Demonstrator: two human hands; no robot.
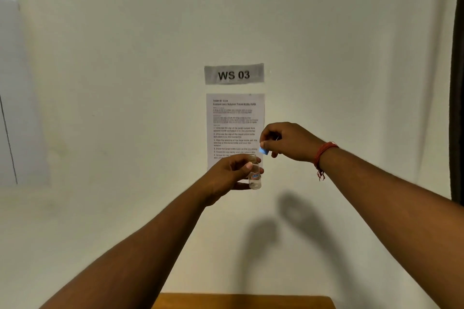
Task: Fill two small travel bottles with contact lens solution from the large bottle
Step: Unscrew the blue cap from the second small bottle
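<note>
1. Currently your left hand [227, 175] grips a small clear bottle [254, 174], raised in front of the wall sheet [235, 123].
2. Your right hand [286, 142] pinches its blue cap [263, 150] just above the neck.
3. Fill level unclear; large bottle and second bottle out of view, so progress can't be judged.

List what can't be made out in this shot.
- Large bottle: not in the head view.
- Second travel bottle: not in view either.
- Table: only a strip shows, cut by the bottom edge.
- Small bottle: left hand covers part of it; fill level unclear, glass too small.
- Blue cap: partly hidden by right hand fingers.
- Instruction sheet: most of the text blurred, bottom hidden by the left hand.
</note>
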